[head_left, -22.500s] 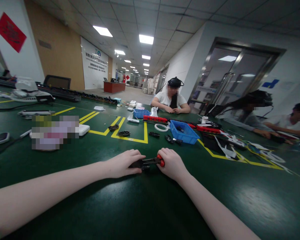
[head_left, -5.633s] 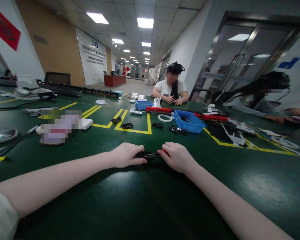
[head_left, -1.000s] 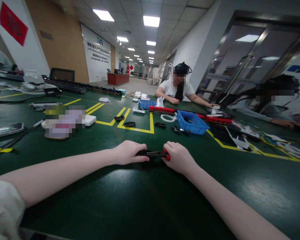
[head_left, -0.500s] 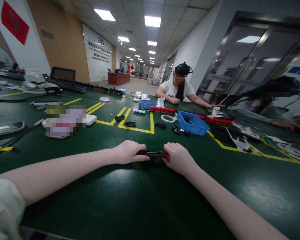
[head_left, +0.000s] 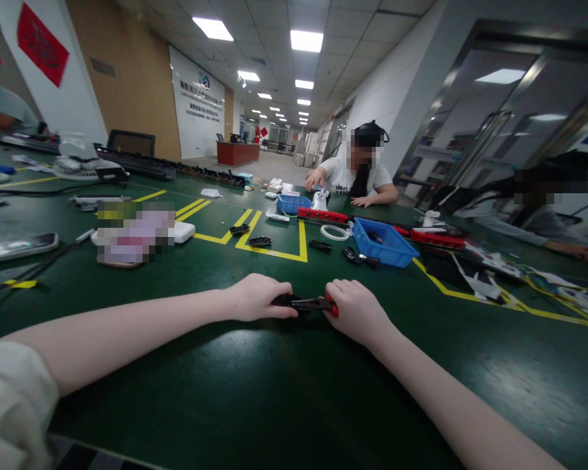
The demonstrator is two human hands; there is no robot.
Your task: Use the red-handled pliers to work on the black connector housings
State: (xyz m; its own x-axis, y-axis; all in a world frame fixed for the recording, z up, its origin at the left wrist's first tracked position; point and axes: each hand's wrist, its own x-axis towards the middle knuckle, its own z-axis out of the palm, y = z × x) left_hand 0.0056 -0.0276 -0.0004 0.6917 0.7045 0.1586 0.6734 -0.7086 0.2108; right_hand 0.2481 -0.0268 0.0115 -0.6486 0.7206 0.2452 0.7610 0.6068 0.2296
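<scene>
My right hand [head_left: 357, 305] is closed round the red handles of a pair of pliers [head_left: 316, 303], whose dark jaws point left. Between the thumb and fingers of my left hand [head_left: 259, 297] is a small black part [head_left: 285, 301]; its exact kind is hard to make out. The tips of the pliers reach that part, though whether they grip it is hidden. Both hands are just above the green table [head_left: 255, 391]. Beyond them lie similar-looking black parts, one [head_left: 261, 241] inside a yellow-taped outline and another [head_left: 320, 245] just right of it.
A blue bin [head_left: 385, 245] holding dark pieces stands beyond my right hand, with a white ring [head_left: 335, 232] beside it. Left are a phone-like lilac object [head_left: 144, 236], a white case [head_left: 182, 232] and cables. A co-worker [head_left: 362, 173] sits opposite; another person [head_left: 524, 222] is at the right.
The view has shifted slightly, moving everything a little to the right. My hands keep their hold on the pliers and black part. The co-worker opposite has raised one hand toward a white object.
</scene>
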